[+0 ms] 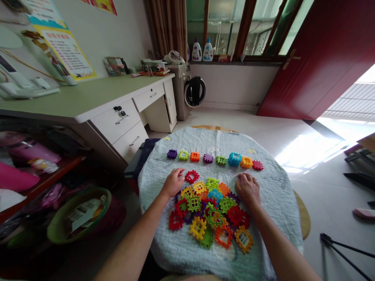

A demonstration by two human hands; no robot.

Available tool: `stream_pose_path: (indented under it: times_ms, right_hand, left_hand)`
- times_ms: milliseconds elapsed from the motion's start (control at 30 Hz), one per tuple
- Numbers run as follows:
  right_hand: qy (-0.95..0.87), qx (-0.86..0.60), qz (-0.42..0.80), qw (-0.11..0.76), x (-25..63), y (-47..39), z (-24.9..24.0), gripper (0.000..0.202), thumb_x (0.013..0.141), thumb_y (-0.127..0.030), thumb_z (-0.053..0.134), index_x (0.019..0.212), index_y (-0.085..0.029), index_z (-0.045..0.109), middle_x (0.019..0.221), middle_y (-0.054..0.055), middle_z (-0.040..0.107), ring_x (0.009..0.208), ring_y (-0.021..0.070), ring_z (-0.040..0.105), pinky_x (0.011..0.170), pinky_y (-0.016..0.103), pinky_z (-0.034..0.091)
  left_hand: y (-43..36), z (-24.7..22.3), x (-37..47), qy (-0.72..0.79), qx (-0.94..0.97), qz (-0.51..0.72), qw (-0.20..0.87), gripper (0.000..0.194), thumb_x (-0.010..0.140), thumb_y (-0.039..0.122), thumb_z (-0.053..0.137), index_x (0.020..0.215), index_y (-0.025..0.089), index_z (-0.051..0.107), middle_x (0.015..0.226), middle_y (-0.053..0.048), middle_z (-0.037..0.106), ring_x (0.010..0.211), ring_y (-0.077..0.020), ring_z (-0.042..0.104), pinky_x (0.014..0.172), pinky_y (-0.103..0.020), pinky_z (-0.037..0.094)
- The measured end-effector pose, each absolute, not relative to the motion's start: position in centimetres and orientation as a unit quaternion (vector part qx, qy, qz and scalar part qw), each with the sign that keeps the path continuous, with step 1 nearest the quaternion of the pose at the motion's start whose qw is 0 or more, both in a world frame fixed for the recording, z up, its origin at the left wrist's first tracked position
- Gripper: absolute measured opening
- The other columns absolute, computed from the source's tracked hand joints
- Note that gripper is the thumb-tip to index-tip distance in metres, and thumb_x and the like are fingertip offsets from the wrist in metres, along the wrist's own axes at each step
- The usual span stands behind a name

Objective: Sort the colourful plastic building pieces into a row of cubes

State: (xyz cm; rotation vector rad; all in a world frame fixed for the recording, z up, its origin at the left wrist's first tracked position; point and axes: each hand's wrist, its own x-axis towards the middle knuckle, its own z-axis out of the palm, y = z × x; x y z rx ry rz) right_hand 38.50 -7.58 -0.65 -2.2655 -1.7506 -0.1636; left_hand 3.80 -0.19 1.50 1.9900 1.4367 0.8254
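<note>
Eight colour stacks (208,158): we see them lined up beyond the heap, one colour each, seemingly spaced so the groups stay distinct, though the yellow stack (246,162) crowds its neighbours.
Heap of tiles (215,212): our landmark; loose plastic pieces lie mixed on the near side of the row, probably for easy reach, and the upper ones block those underneath.
Left hand (175,182): at the heap's far left edge, fingers loosely extended, nothing gripped; we cannot tell whether it touches the red tile (191,176) just beside it.
Right hand (248,188): palm down at the heap's right edge; its underside is hidden, so we cannot tell whether it grasps anything.
Cloth (281,210): wrinkled beneath the heap, over the round worktop (303,218).
Washing machine (179,91): well beyond the heap, door open.
</note>
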Motion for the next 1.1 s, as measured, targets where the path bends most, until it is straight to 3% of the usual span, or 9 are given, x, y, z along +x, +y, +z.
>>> stream_pose_path:
  times_ms: [100,233,400,600,733,867,1100]
  right_hand:
    - [-0.604,-0.783,-0.059,0.135,38.4,-7.6,-0.6,0.026,0.090,-0.029,0.050,0.113,-0.022,0.060,0.118,0.008,0.060,0.102,0.0229,0.050,0.083,0.034,0.034]
    - [-0.607,-0.782,-0.053,0.133,38.5,-7.7,-0.7,0.026,0.091,-0.029,0.048,0.114,-0.022,0.059,0.118,0.007,0.060,0.103,0.0231,0.050,0.085,0.035,0.033]
    - [-0.604,-0.784,-0.028,0.139,38.6,-7.4,-0.3,0.026,0.089,-0.027,0.049,0.111,-0.021,0.062,0.115,0.008,0.061,0.101,0.0242,0.051,0.083,0.035,0.034]
    - [-0.695,-0.684,0.014,0.220,32.0,-4.8,3.4,0.023,0.086,-0.028,0.052,0.103,-0.020,0.065,0.109,0.009,0.062,0.101,0.0241,0.052,0.088,0.035,0.037]
    - [-0.734,-0.657,0.076,0.156,24.9,-2.8,5.3,0.033,0.087,-0.044,0.053,0.106,-0.019,0.065,0.107,0.011,0.062,0.101,0.0255,0.053,0.087,0.035,0.039]
    - [-0.721,-0.681,0.099,0.082,21.0,-2.0,4.9,0.052,0.076,-0.061,0.061,0.105,-0.018,0.063,0.108,0.014,0.060,0.103,0.0303,0.052,0.086,0.039,0.040]
    - [-0.722,-0.673,0.143,0.073,20.9,-1.8,3.8,0.044,0.074,-0.047,0.066,0.107,-0.018,0.062,0.109,0.013,0.058,0.103,0.0279,0.051,0.086,0.036,0.039]
  left_hand:
    - [0.7,1.0,1.8,0.569,0.748,0.311,0.141,0.032,0.080,0.015,0.049,0.109,0.017,0.062,0.115,-0.011,0.062,0.113,-0.0247,0.056,0.104,-0.043,0.043]
    - [1.2,0.4,0.2,0.607,0.747,0.266,0.053,0.029,0.082,0.018,0.051,0.107,0.019,0.064,0.116,-0.012,0.062,0.113,-0.0282,0.054,0.103,-0.044,0.041]
    - [1.0,0.2,0.4,0.614,0.749,0.248,0.025,0.027,0.082,0.018,0.051,0.106,0.020,0.063,0.114,-0.011,0.062,0.110,-0.0268,0.055,0.100,-0.040,0.041]
    - [0.9,0.3,0.8,0.633,0.740,0.228,0.008,0.028,0.082,0.018,0.052,0.107,0.018,0.063,0.114,-0.010,0.063,0.108,-0.0258,0.055,0.097,-0.039,0.043]
    - [0.9,0.2,0.8,0.639,0.738,0.219,0.001,0.028,0.082,0.018,0.052,0.108,0.018,0.063,0.114,-0.009,0.063,0.107,-0.0248,0.055,0.096,-0.037,0.043]
    - [0.8,0.3,0.8,0.637,0.740,0.215,-0.004,0.029,0.082,0.019,0.053,0.109,0.018,0.063,0.114,-0.010,0.062,0.108,-0.0248,0.055,0.097,-0.037,0.043]
    - [0.8,0.2,0.9,0.640,0.737,0.215,-0.001,0.029,0.082,0.019,0.052,0.109,0.018,0.063,0.115,-0.010,0.062,0.108,-0.0252,0.054,0.096,-0.037,0.043]
